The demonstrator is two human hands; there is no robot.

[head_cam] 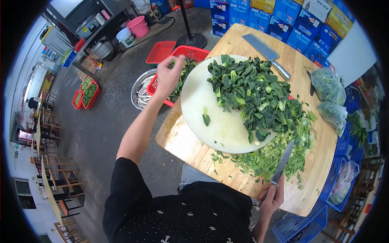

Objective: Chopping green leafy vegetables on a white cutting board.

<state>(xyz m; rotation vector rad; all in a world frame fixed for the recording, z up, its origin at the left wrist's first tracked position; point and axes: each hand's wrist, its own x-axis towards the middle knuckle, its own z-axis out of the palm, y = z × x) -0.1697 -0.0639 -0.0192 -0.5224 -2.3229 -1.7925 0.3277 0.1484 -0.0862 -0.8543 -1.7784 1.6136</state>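
My right hand (272, 194) grips the handle of a kitchen knife (283, 163) at the table's near edge. Its blade points up over chopped pale-green stems (261, 162). To the left, my left hand (170, 74) is raised above a red plastic basket (194, 53) of leafy greens (186, 73). Its fingers are loosely curved, with a gap beside the thumb and nothing visible in them. A round white cutting board (197, 121) lies on the wooden table (319, 170). Dark leafy greens (252, 91) are heaped on the board, and one small leaf piece (206, 117) lies apart.
A cleaver (262, 47) rests at the table's far side. Plastic bags of greens (329, 86) sit on the right. On the floor are a steel bowl of long whitish items (142, 89) and an empty-looking red tray (160, 52). Blue cartons (279, 19) are stacked behind.
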